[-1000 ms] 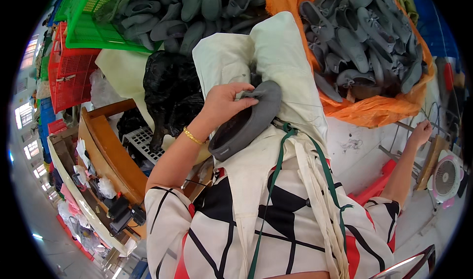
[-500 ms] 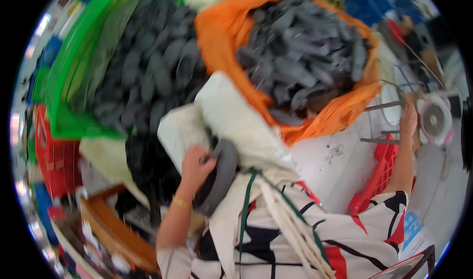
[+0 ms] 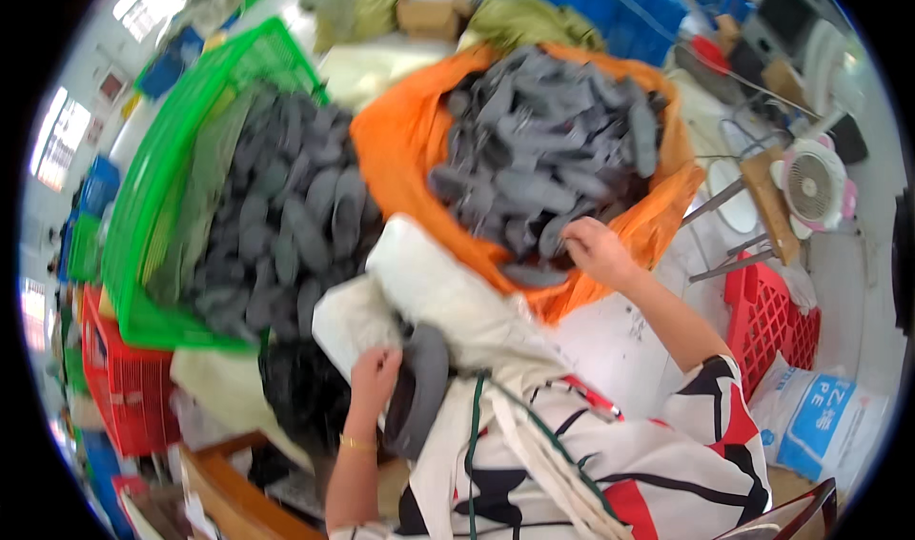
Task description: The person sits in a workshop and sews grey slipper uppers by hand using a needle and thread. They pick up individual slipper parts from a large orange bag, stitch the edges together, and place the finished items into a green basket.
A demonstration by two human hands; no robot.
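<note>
My left hand (image 3: pixel 374 376) rests against a dark grey shoe sole (image 3: pixel 419 387) that lies on cream cloth (image 3: pixel 448 306) in front of me. My right hand (image 3: pixel 593 249) reaches into an orange sack (image 3: pixel 405 140) full of grey soles (image 3: pixel 553 149), its fingers closing on one sole at the near edge of the heap. A green crate (image 3: pixel 152 225) to the left holds several more grey soles (image 3: pixel 286 216).
Red crates stand at the left (image 3: pixel 119 387) and right (image 3: pixel 772 316). A small pink and white fan (image 3: pixel 812 187) sits on a stand at the right. A white and blue bag (image 3: pixel 820 416) lies lower right. Black material (image 3: pixel 300 397) lies beside my left hand.
My right hand has come from the far right, near the fan, into the orange sack. The view has swung up and left. My left hand stays on the grey sole.
</note>
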